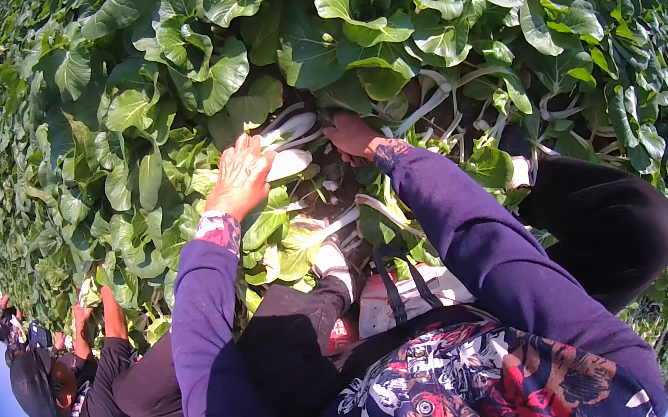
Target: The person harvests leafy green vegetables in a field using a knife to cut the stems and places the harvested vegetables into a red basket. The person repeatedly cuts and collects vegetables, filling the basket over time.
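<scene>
My left hand [240, 174] grips a leafy green bok choy at its leaf side; its white stalks [294, 128] lie sideways with the base pointing right. At that base is my right hand [353, 135], its fingers curled inward. A dark shape shows by the right fingertips, but shadow hides whether it is a tool. Below the hands, another bok choy [336, 224] lies on the soil with its stalk end to the right. Cut stalks [429, 107] and loose leaves lie right of my right hand.
Dense standing bok choy [309, 49] fills the bed ahead and both sides. A pale bag with dark handles [413, 294] lies between my legs. At left a person in a dark cap [34, 387] crouches, hands among the plants. My shoe [332, 261] rests beside the cut plants.
</scene>
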`<control>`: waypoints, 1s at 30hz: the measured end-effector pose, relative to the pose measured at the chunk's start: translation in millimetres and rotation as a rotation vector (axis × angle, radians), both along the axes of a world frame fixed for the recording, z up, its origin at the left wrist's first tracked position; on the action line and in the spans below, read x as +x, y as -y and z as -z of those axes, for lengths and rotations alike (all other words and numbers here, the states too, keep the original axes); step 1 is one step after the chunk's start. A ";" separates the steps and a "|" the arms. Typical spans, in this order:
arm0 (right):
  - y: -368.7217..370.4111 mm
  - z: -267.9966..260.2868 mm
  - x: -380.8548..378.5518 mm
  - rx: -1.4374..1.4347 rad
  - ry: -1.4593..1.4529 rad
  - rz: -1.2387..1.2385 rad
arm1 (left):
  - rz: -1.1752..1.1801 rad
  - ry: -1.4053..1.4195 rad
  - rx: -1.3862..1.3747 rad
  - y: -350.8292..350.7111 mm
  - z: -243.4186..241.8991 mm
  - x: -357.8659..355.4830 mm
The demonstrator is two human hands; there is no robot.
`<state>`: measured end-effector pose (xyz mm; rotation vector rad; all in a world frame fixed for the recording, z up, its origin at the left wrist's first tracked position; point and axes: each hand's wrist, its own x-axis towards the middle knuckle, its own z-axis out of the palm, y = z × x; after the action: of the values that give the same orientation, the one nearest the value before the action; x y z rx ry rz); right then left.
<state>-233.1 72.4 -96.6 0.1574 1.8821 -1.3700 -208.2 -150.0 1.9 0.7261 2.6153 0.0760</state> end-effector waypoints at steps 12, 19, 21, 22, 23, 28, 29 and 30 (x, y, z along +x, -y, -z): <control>-65.6 -191.7 70.5 -1.357 -0.174 0.369 | -0.356 0.217 0.785 -63.7 -194.1 113.8; -101.6 -310.6 109.3 -0.334 -0.924 0.298 | -0.145 -0.377 0.925 -81.3 -230.7 178.1; -98.4 -339.1 133.5 -0.555 -0.959 0.221 | -0.233 -0.220 1.309 -100.9 -243.4 203.8; -92.6 -349.7 145.2 -0.693 -0.917 0.173 | -0.256 -0.116 1.449 -115.2 -248.5 219.3; -81.4 -353.7 157.7 -0.922 -0.837 0.168 | -0.313 0.022 1.561 -132.4 -252.9 232.7; -35.2 -356.9 198.9 -1.121 -0.729 -0.154 | -0.550 -0.335 2.037 -151.2 -246.7 310.9; -27.8 -354.1 202.1 -1.088 -0.701 -0.163 | -0.740 -0.550 1.983 -135.9 -240.0 338.9; -19.8 -351.8 200.7 -1.057 -0.679 -0.185 | -0.939 -0.731 1.919 -118.9 -234.2 369.4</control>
<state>-32.5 92.2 255.2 -1.0848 1.3170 -2.2490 161.2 -31.1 236.1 -0.3091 2.3333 3.1797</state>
